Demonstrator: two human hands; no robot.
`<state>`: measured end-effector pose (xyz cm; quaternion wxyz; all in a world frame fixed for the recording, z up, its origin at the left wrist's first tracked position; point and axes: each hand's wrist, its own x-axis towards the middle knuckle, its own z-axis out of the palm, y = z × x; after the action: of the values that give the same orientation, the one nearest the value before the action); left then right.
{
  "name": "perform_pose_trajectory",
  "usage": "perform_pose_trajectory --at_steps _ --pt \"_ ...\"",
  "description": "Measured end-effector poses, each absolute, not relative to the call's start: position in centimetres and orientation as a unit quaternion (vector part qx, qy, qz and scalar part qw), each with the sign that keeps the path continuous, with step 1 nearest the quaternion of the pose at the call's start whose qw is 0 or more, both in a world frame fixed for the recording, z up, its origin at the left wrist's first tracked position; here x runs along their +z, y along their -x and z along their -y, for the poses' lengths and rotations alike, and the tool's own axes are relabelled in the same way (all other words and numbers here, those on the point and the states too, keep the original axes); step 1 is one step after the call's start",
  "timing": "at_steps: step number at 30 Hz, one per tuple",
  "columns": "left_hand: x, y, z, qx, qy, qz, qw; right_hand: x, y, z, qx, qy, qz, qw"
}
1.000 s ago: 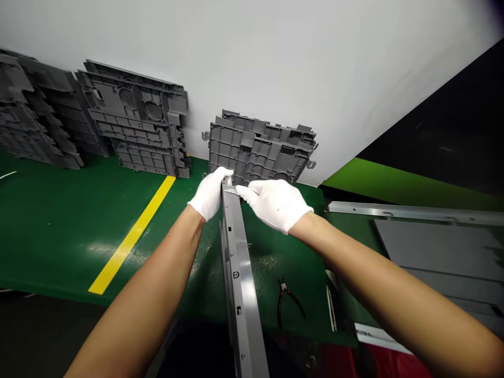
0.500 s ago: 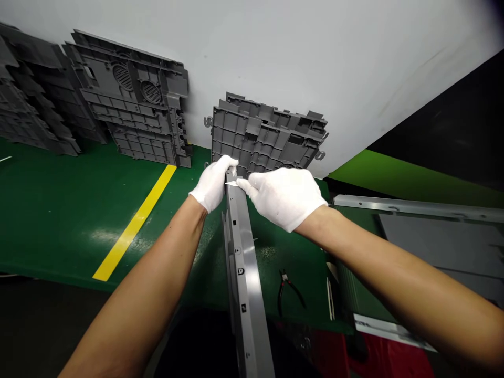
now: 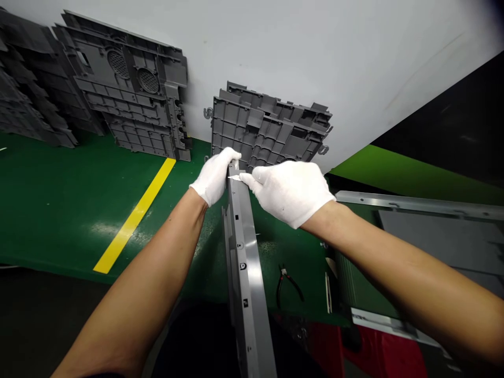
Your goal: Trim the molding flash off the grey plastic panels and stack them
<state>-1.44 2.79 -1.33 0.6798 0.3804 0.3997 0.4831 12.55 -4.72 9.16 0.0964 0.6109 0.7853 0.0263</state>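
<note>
A long grey plastic panel (image 3: pixel 244 247) stands on edge before me, its narrow side with small dark cutouts facing up. White-gloved, my left hand (image 3: pixel 214 176) is closed around the panel's far end. My right hand (image 3: pixel 293 190), also gloved, grips a craft knife (image 3: pixel 235 178); only its pointed bright blade shows, lying across the panel's top edge near the far corner. The knife's handle is hidden in my fist. Just beyond both hands, more ribbed grey panels (image 3: pixel 271 126) lean on the white wall.
Black-handled cutting pliers (image 3: pixel 286 283) lie on the green tabletop (image 3: pixel 59 210), with tweezers (image 3: pixel 328 292) near its right side. A yellow tape strip (image 3: pixel 136 215) crosses the left part. Other grey panels (image 3: pixel 134 94) lean at the left. A metal-railed conveyor (image 3: pixel 413 202) stands right.
The blade stays near the same far corner of the panel's edge, and both hands keep their grips. The view has shifted slightly.
</note>
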Motion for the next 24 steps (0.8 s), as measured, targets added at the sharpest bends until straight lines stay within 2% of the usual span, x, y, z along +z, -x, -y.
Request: perform_pose_trajectory --at_steps 12,24 --pt "-1.55 1.06 -3.15 0.486 -0.38 -0.418 0.667 8.62 -13.05 4.79 0.023 -0.611 -0.789 0.065" --pt "-0.93 0.71 -2.66 0.504 -0.416 -0.439 0.617 8.56 -13.32 5.49 0.041 -0.609 -0.787 0.087"
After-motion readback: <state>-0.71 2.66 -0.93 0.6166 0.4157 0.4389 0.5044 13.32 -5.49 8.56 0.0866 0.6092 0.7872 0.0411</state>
